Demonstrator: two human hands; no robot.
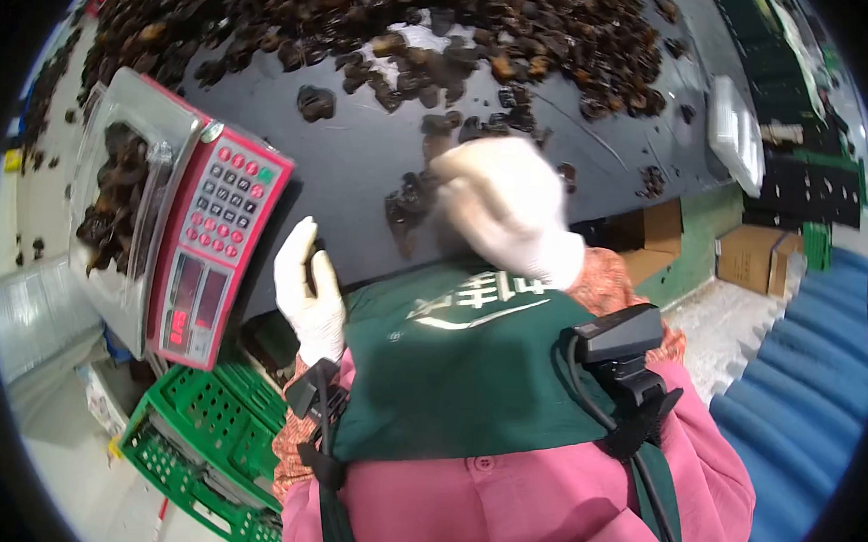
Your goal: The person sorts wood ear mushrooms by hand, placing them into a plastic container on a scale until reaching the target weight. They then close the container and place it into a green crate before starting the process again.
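My left hand (309, 290), in a white glove, is beside the pink-edged digital scale (231, 209), thumb and fingers apart with nothing between them. Over the dark grey tabletop (356, 171), my white-gloved right hand (508, 204) is curled and smeared by motion. Next to its fingers lie some glossy dark-brown pieces (410, 207) of a kind I cannot make out; whether any are in its grasp is hidden. On the scale, a clear tray (157, 114) holds more of these pieces. A large heap (367, 21) of them covers the far side of the table.
Green plastic crates (204, 435) stand below the table at the left. A clear plastic container (735, 134) sits at the table's right edge. Cardboard boxes (749, 258) are on the floor at right, near blue corrugated material (806, 404).
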